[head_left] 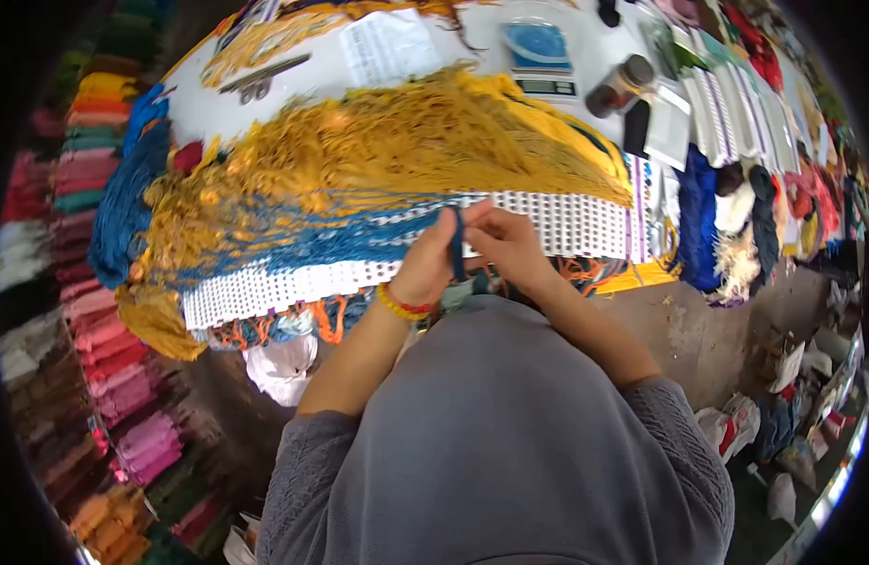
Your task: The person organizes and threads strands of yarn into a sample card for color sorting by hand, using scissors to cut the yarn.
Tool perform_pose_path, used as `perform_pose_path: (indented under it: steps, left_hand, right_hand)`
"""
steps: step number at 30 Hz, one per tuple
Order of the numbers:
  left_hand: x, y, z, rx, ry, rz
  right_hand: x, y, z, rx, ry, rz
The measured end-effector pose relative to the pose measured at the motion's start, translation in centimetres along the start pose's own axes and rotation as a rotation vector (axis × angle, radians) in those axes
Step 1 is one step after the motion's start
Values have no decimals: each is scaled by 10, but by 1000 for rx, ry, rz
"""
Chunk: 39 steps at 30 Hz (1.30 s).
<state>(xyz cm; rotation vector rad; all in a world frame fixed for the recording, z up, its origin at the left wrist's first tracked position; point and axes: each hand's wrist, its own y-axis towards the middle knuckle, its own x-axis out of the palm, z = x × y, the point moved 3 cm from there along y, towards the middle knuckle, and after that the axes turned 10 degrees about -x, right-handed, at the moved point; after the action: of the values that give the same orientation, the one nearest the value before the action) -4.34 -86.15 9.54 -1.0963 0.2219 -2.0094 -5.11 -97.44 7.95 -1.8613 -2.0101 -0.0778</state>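
Blue yarn (359, 237) lies in long loose strands across a white board with rows of dark holes (585, 224). My left hand (429, 256) is closed over the board's middle, with a dark blue strand upright at its fingers. Close beside it, my right hand (511, 247) has its fingers curled and pinched near that strand; what sits between the fingertips is too small to make out. A thick spread of mustard-yellow yarn (378, 141) covers the area just beyond the blue strands. Orange and grey-blue yarn ends (332, 315) hang along the board's near edge.
On the white table (203, 111) are scissors (263, 79), a paper sheet (389, 45), a scale with a blue dish (538, 52) and a dark-lidded jar (621, 85). Blue skeins (133, 193) hang left; more skeins (700, 221) hang right. Folded coloured yarn stacks (100, 330) line the far left.
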Motion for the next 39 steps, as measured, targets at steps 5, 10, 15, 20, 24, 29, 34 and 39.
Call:
perform_pose_path:
  steps: [5, 10, 15, 20, 24, 29, 34, 39]
  left_hand:
    - [-22, -16, 1, 26, -17, 34]
    - [-35, -28, 3, -6, -187, -27]
    - [-44, -28, 0, -16, -204, -55]
    - [-48, -25, -2, -20, -197, -85]
    - [-47, -22, -2, -18, -278, -96]
    - [-62, -11, -11, -37, -304, 178]
    - [-110, -16, 0, -3, -435, 292]
    - [-321, -153, 92, 426, -178, 1120]
  right_hand:
    - [23, -3, 7, -18, -36, -8]
    - [40, -3, 20, -60, -96, -1]
    - [51, -3, 16, -3, -179, 43]
    - [51, -3, 15, 28, -253, 21]
    - [45, -2, 20, 40, -222, 29]
    - [35, 3, 26, -165, -72, 64]
    - [8, 15, 2, 187, 877, 109]
    - [-148, 4, -39, 4, 445, 122]
